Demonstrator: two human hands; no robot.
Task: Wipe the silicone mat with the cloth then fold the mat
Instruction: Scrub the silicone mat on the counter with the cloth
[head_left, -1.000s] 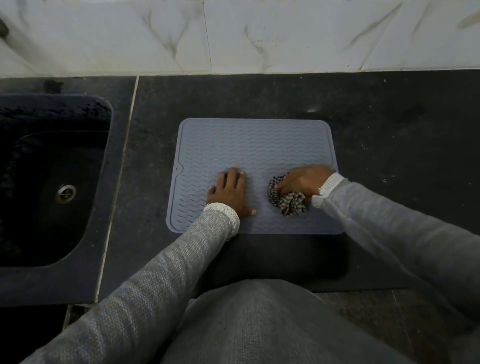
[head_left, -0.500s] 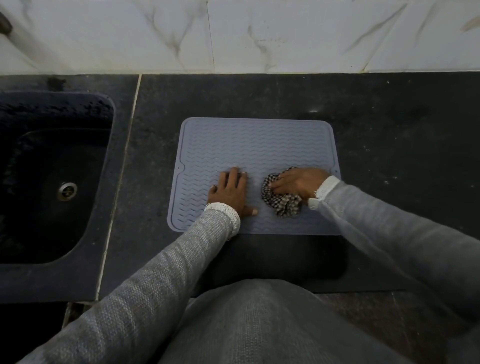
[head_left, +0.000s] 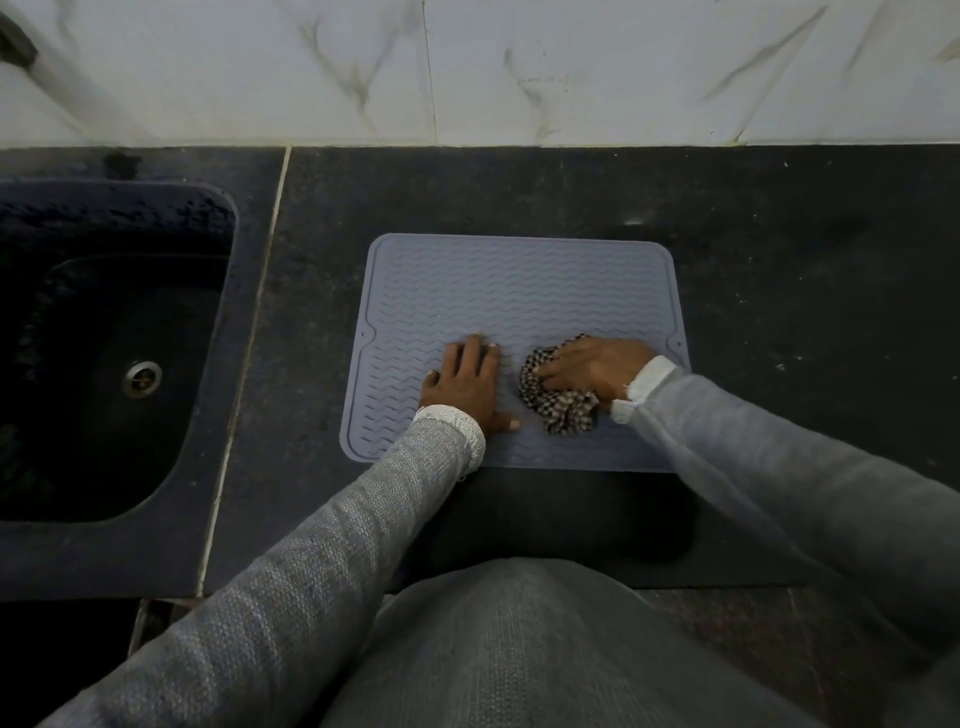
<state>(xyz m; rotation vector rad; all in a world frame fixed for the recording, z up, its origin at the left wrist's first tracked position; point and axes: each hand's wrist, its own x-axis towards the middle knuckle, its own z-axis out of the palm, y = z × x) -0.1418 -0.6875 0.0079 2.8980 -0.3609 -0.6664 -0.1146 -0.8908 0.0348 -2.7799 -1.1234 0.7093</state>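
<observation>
A grey silicone mat (head_left: 519, 291) with a wavy ridge pattern lies flat on the dark counter. My left hand (head_left: 465, 382) rests flat on its near middle, fingers spread, pinning it down. Just to the right, my right hand (head_left: 597, 369) presses a bunched black-and-white checked cloth (head_left: 558, 405) onto the mat's near right part. The cloth sticks out under and in front of the fingers.
A dark sink (head_left: 109, 353) with a metal drain (head_left: 141, 378) is sunk in the counter to the left. A white marble-tiled wall (head_left: 519, 67) runs along the back. Dark counter (head_left: 805, 291) extends to the mat's right. My grey-clad body fills the near edge.
My right hand has slid the cloth leftward across the mat, closer to my left hand. My left hand has stayed in place.
</observation>
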